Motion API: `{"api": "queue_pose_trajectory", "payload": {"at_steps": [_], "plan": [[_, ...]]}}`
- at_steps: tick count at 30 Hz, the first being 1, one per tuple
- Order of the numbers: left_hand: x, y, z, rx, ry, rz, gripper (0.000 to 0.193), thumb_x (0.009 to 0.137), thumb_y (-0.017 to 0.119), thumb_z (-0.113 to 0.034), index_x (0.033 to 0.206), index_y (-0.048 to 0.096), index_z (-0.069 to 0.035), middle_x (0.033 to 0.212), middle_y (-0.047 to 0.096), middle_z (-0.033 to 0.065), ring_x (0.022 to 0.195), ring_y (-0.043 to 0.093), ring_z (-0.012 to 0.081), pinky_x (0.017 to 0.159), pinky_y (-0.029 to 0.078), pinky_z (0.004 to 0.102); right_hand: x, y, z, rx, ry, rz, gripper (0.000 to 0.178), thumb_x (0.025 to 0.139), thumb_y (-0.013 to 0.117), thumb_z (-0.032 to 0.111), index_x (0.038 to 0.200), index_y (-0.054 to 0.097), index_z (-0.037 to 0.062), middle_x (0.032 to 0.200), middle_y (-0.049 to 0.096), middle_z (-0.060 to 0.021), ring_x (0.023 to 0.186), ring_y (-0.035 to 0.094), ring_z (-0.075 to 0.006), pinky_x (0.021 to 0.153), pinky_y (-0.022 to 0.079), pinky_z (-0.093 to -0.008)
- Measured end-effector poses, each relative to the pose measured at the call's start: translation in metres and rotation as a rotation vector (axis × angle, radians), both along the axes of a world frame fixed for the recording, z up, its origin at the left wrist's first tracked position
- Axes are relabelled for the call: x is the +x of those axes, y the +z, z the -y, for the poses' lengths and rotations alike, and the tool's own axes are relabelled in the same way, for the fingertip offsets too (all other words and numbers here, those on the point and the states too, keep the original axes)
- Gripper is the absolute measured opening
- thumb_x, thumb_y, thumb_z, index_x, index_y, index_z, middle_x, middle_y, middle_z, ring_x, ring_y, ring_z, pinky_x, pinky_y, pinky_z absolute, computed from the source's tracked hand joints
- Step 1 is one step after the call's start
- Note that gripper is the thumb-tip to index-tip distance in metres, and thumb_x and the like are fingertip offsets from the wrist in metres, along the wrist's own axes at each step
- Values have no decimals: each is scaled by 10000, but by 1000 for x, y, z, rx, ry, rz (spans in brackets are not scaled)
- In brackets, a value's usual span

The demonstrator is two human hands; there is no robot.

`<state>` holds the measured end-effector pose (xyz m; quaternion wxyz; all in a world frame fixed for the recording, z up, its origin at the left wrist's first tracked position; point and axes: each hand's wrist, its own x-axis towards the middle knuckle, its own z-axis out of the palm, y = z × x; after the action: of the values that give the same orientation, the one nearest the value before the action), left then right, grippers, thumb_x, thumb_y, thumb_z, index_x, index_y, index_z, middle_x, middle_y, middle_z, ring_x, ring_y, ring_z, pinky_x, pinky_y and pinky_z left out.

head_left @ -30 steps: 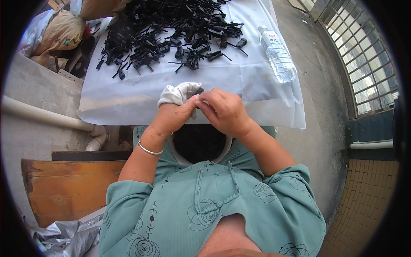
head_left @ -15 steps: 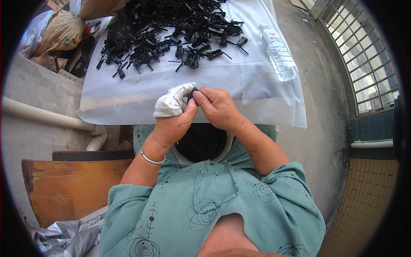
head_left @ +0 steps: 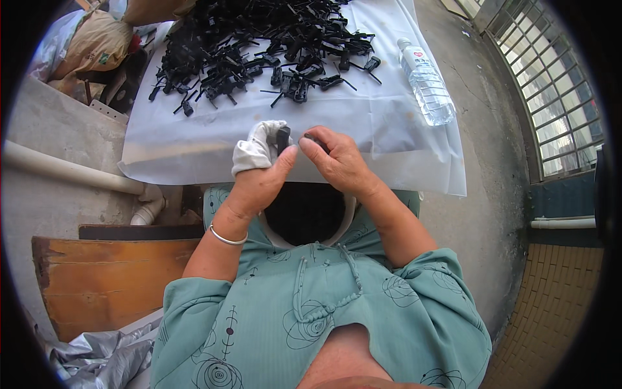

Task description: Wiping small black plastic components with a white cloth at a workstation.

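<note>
Evidently, fine finger work: each hand (head_left: 272, 170) (head_left: 342, 163) holds a black piece, just apart.
Nearest, at 12 o'clock, sits a bucket (head_left: 350, 212), dark inside. Beyond it, the left hand, in a white glove (head_left: 249, 155), grips a part (head_left: 283, 137), its long axis near 12 to 6; the right hand pinches a dark piece (head_left: 317, 142), lying about 10 to 4. Which ends are fronts, I cannot tell. The step looks like handling single parts; the next move probably calls for a steady left grip and a free right thumb. Farther, on the table (head_left: 194, 146), a pile (head_left: 223, 65) spreads around 11 to 12; a bottle (head_left: 429, 91) lies toward 1, cap toward 11.
</note>
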<state>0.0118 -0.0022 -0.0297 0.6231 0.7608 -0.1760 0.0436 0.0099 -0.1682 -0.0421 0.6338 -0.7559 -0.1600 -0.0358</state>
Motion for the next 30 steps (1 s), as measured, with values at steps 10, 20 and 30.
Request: {"api": "queue_pose_trajectory", "payload": {"at_steps": [10,20,30], "plan": [[-3,15,-1,-79,-150,-291,303,867,424,-66,1164,448,-12,855,548,25,595,440,45,524,393,177,1,3,6,-16,-21,252,109,769,657,42,863,613,10,637,514,-29,563,458,-79,522,392,-215],[-2,12,3,64,-126,-72,258,803,425,-35,1054,472,-2,780,525,60,740,503,159,674,435,288,2,8,-1,-85,131,73,208,882,528,165,774,533,-13,621,488,-74,549,407,-124,518,388,-283],[-8,5,5,326,-6,159,254,771,423,-43,1015,464,11,795,545,184,720,533,326,676,439,375,-4,-4,-19,-45,47,26,197,890,493,143,770,529,-10,577,444,-78,555,380,-110,517,381,-282]]}}
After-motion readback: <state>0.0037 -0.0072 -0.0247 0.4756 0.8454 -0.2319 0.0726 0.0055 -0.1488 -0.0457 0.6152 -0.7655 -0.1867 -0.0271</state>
